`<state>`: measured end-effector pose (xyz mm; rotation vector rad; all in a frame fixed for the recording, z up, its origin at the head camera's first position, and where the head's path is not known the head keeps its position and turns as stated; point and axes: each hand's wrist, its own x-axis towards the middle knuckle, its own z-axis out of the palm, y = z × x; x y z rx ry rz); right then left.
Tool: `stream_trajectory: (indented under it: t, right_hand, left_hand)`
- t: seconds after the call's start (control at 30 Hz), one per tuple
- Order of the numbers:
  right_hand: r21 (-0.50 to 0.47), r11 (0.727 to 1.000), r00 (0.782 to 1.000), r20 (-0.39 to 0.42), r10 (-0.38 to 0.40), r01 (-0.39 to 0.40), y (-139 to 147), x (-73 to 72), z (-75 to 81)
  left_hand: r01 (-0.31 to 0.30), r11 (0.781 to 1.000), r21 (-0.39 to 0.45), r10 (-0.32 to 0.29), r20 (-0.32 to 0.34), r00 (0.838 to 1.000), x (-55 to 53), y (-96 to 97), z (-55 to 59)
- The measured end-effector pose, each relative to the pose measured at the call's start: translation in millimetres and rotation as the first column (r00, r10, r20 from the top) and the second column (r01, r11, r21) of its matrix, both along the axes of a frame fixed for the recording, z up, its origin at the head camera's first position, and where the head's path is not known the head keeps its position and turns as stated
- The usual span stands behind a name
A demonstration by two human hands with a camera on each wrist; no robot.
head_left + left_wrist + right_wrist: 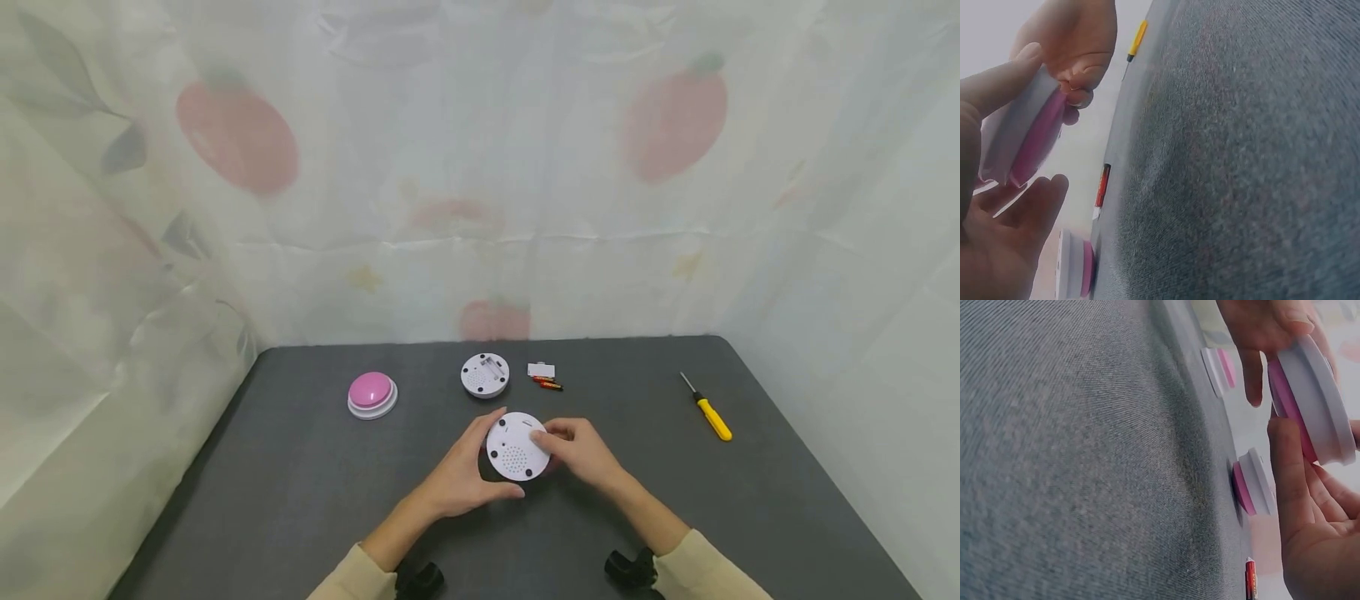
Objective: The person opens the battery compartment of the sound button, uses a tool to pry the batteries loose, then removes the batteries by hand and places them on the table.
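Note:
A round push button (516,458) is held above the table, white underside up, with small speaker holes and dark feet showing. Its pink dome (1294,415) faces down. My left hand (461,477) holds its left side, thumb and fingers spread around the rim. From the right, my right hand (585,454) pinches the edge, thumb on the white underside and a finger against the pink side. Beyond the hands, a second push button (480,388) lies upside down, its battery compartment uncovered. Beside it are a small white cover (541,370) and red-and-black batteries (551,386).
A third push button (371,390) sits pink dome up at the left. On the right lies a yellow-handled screwdriver (714,419). The dark grey tabletop (277,500) meets a pale printed curtain (450,167) at the back and sides.

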<state>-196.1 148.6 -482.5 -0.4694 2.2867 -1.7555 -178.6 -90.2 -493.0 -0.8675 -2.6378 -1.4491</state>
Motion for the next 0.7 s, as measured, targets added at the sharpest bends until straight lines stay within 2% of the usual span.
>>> stream_trajectory:
  t: [0.1, 0.23, 0.37, 0.5, 0.6, 0.7]
  right_hand:
    - [-0.022, 0.999, 0.998, 0.043, 0.037, -0.036, -1, -0.1, 0.6]
    - [-0.01, 0.998, 0.996, 0.065, 0.064, -0.063, -2, -2.3, -2.8]
    - [0.03, 0.999, 0.998, 0.053, 0.02, -0.022, -5, -1.4, -0.8]
    - [0.089, 0.992, 0.995, -0.039, -0.089, 0.092, -8, -0.5, 3.8]
    - [0.105, 0.978, 0.977, -0.135, -0.164, 0.178, -9, 0.3, 8.5]
    - [0.088, 0.971, 0.959, -0.199, -0.202, 0.223, -11, 1.6, 12.6]
  left_hand:
    - [-0.024, 0.999, -0.029, 0.024, 0.006, 1.0, 0.4, 1.4, 0.3]
    - [-0.027, 0.999, -0.039, 0.027, -0.01, 1.0, 1.9, 1.5, 2.1]
    - [-0.044, 0.998, -0.033, 0.044, -0.009, 0.999, 2.1, 1.8, 3.1]
    - [-0.065, 0.997, -0.03, 0.065, 0.014, 0.998, 2.1, 2.4, 4.7]
    - [-0.074, 0.997, -0.035, 0.075, 0.02, 0.997, 2.8, 2.7, 5.7]
    - [-0.082, 0.996, -0.045, 0.083, 0.023, 0.996, 3.5, 2.8, 5.6]
